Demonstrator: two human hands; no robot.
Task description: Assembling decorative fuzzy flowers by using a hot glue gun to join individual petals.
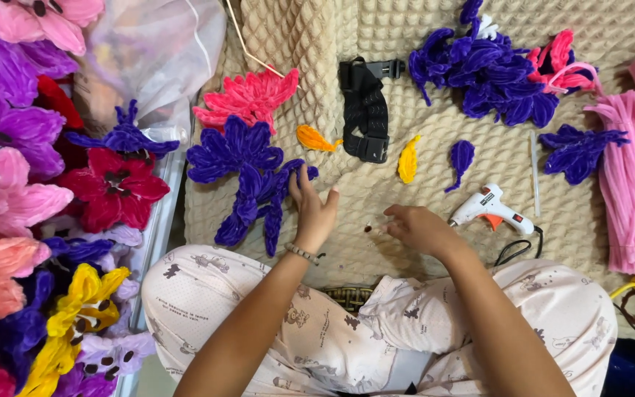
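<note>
The left hand [311,208] rests with fingers loosely spread on the edge of a purple flower [248,176] bent from fuzzy chenille stems, its long looped petals lying flat on the cream quilted blanket [420,198]. A beaded bracelet [301,254] circles that wrist. The right hand [419,228] pinches a small dark stamen piece [369,229] between thumb and fingertips, just above the blanket.

The blanket has a puffy, waffle-like weave and covers the whole work surface; the person's patterned pale trousers [332,331] show at the near edge.

Beyond the purple flower lies a pink-red chenille flower [248,95], and just beside it an orange petal [314,137]. A black strap with buckle [365,110] sits between these and a yellow petal [408,160] and a single purple petal [461,158]. A white hot-glue gun [488,208] lies near the right hand. Farther off are a heap of purple petals [490,77] and a bundle of pink chenille stems [630,169]. Finished flowers in pink, purple, red and yellow [31,198] crowd the left side.
</note>
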